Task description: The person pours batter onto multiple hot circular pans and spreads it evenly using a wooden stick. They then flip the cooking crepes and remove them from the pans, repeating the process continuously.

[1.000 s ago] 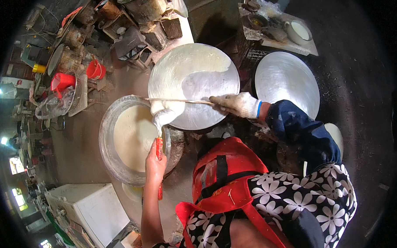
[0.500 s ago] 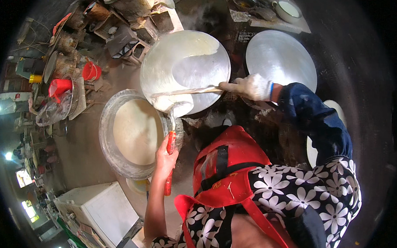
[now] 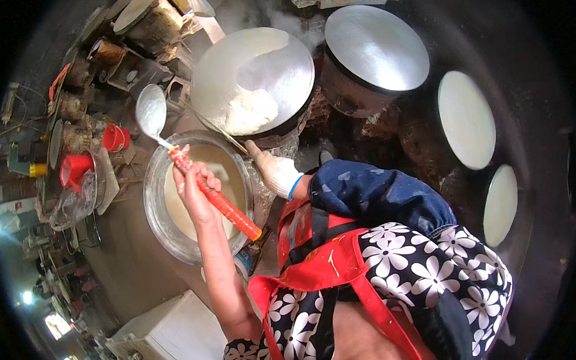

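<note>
My bare left hand (image 3: 198, 189) is closed around the red-wrapped handle of a ladle (image 3: 151, 115). Its metal bowl, coated with pale batter, is raised beyond the far left rim of a large metal tub (image 3: 154, 207). Pale batter (image 3: 194, 212) fills part of that tub. My right hand (image 3: 276, 173), in a white glove, grips a thin wooden spreader (image 3: 226, 136) slanting along the near left edge of a round griddle (image 3: 268, 73). On the griddle lies a thick batter heap (image 3: 254, 111), with a thinner pale layer toward the left and far side.
A second round metal griddle (image 3: 378, 50) stands at the far right. Two pale round surfaces (image 3: 467, 120) (image 3: 499, 204) lie farther right. A red bucket (image 3: 115, 138) and clutter are at the left. A white box (image 3: 179, 336) stands at lower left, and steam rises behind the first griddle.
My left hand has swung the ladle off the griddle, up and leftward over the tub. My right hand has drawn the spreader left and nearer. A batter heap now shows on the griddle; the view has shifted.
</note>
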### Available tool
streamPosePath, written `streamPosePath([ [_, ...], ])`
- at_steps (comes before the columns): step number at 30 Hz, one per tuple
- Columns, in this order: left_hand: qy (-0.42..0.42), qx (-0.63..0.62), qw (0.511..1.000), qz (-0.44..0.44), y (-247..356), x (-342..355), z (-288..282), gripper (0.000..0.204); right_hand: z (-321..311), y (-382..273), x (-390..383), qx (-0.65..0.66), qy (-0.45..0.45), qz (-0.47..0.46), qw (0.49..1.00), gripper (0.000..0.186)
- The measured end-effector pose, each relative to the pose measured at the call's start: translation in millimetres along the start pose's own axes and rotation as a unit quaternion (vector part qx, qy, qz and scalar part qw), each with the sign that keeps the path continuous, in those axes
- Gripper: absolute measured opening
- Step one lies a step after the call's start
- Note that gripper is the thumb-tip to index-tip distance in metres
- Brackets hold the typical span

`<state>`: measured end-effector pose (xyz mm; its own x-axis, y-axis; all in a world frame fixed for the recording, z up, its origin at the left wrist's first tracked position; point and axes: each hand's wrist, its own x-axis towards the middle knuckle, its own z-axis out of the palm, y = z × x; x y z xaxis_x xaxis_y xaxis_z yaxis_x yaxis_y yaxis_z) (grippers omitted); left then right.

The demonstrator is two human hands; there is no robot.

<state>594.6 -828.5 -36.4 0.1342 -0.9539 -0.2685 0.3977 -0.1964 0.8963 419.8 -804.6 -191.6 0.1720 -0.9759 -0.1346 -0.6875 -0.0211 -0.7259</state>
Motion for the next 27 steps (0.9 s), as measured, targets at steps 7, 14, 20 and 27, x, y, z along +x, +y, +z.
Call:
streamPosePath([
  [7,-0.045,-0.043,0.996,-0.059,-2.5,-18.5,-57.2,0.039,-12.8,28.3,-70.7,-0.06,0.029,0.095,0.993,0.082],
  [14,-0.077,-0.042,0.984,-0.154,-17.5,-40.2,-89.9,0.03,-35.2,38.5,-80.4,-0.068,0.161,0.115,0.978,0.063],
  [20,-0.067,0.02,0.976,-0.209,-23.6,-44.7,-86.8,0.022,-23.6,36.5,-92.1,-0.056,0.078,0.04,0.995,0.065],
  [27,-0.079,0.021,0.972,-0.221,-31.7,-42.0,-70.3,0.02,-101.6,91.0,-122.7,-0.108,0.066,0.14,0.982,0.062],
])
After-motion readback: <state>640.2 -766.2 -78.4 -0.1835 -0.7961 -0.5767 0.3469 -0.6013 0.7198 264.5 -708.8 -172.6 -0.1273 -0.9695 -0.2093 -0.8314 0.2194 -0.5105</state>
